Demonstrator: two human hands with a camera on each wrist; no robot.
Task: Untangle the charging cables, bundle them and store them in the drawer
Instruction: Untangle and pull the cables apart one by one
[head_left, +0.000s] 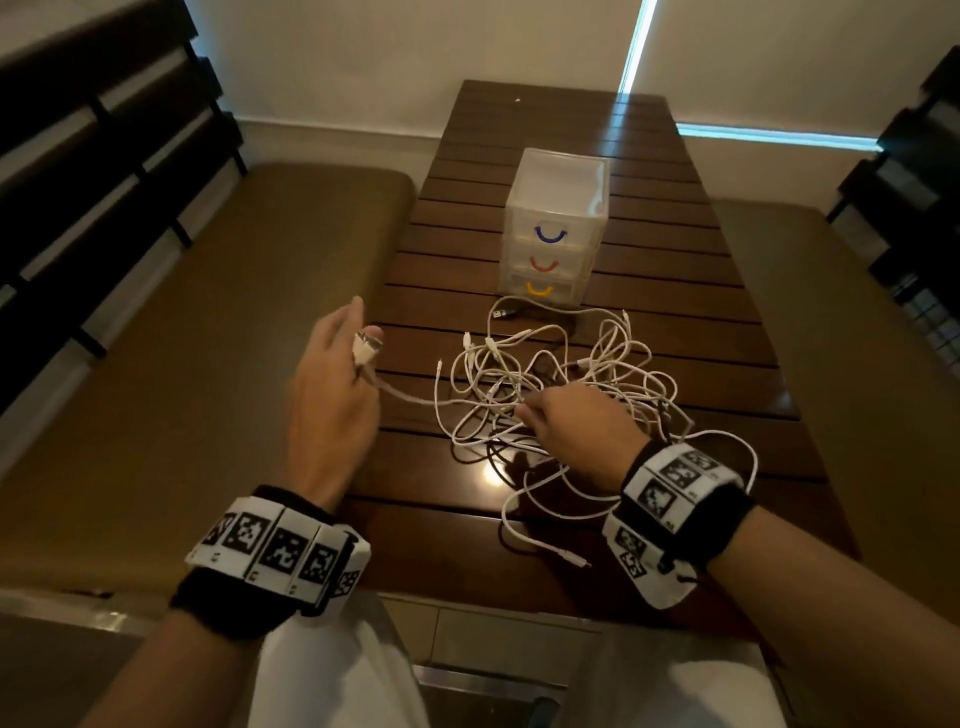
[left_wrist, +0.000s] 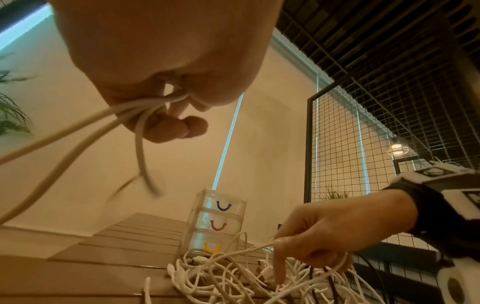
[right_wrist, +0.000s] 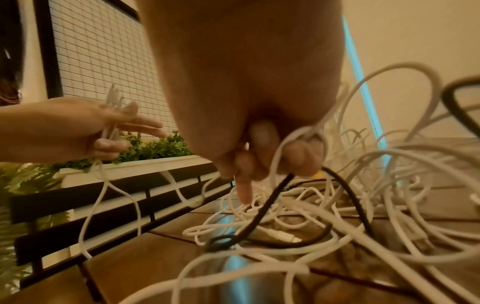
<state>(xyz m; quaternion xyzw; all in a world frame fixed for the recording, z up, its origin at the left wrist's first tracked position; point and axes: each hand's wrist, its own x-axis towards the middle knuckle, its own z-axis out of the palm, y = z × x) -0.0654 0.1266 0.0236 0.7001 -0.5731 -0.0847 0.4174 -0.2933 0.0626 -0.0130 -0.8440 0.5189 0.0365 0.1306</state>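
Dark slatted wood counter (head_left: 675, 291) running away from the person toward a pale wall, padded brown bench seats (head_left: 234, 312) on both sides, wire grid panel (left_wrist: 363, 144) and green plants (right_wrist: 153, 148) in the wrist views, dim warm light with a bright strip of daylight at a blind edge. Small clear drawer unit (head_left: 556, 223) stands upright mid-counter, three drawers stacked with blue, red and yellow handles facing the person, all closed. Tangle of cables (head_left: 571, 379), mostly white plus at least one black, lies on the counter just in front of the drawer unit, spread wider than deep, loose ends trailing toward the near edge. Left hand (head_left: 332, 395) raised off the left edge of the counter, fingers (left_wrist: 179, 127) curled round several white strands, a white plug end (head_left: 366, 348) sticking up out of the grip; a strand runs from there roughly sideways, right and slightly down, into the pile. Right hand (head_left: 576, 431) down on the tangle, index finger extended into the cables, other fingers curled with white loops hooked through them
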